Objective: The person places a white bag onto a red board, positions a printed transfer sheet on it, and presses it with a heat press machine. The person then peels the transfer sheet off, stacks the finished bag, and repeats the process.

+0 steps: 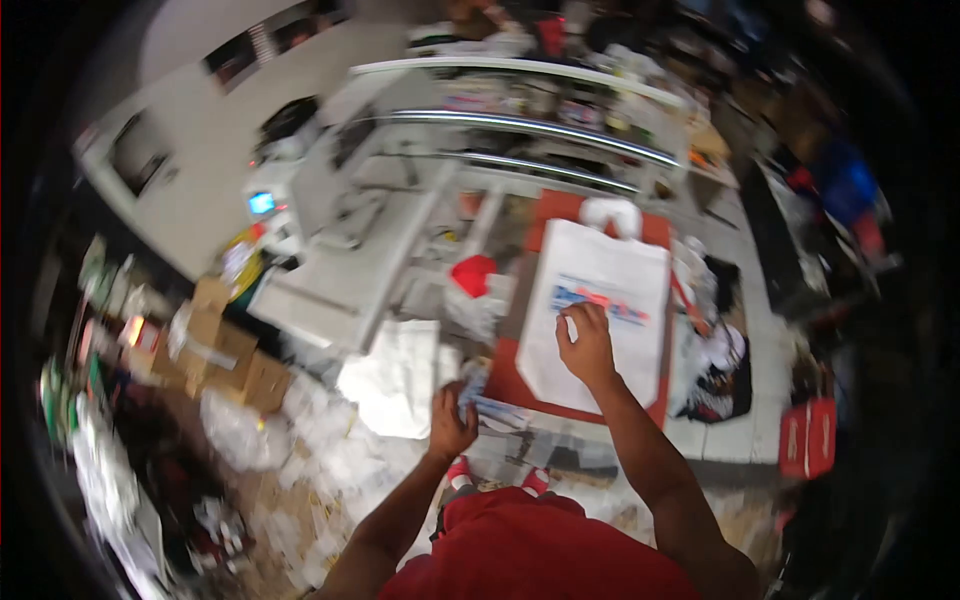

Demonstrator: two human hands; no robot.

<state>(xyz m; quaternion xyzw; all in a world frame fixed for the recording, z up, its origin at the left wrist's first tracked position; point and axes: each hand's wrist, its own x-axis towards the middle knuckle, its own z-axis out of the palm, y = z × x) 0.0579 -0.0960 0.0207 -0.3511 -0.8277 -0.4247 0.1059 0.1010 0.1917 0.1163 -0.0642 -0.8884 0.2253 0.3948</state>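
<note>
A white tote bag (620, 260) lies flat on a reddish-orange board (652, 232), its handle loop at the far end. Blue and red lettering (625, 307) is printed across its middle. Over the near edge of this print is my right hand (588, 348), fingers curled in a pinch; whether something thin is in them I cannot make out. My left hand (453, 428) is closed near the board's left front corner, beside a bluish, film-like piece that is blurred. Left of that hand lies a pile of white fabric (398, 380).
A machine with a lit blue screen (261, 203) stands at the left, and metal rails (535, 127) cross the back. Cardboard boxes (225, 355) and crumpled clear plastic (340, 430) lie on the left floor. A red item (472, 275) sits beside the board; a red bag (808, 438) is at right.
</note>
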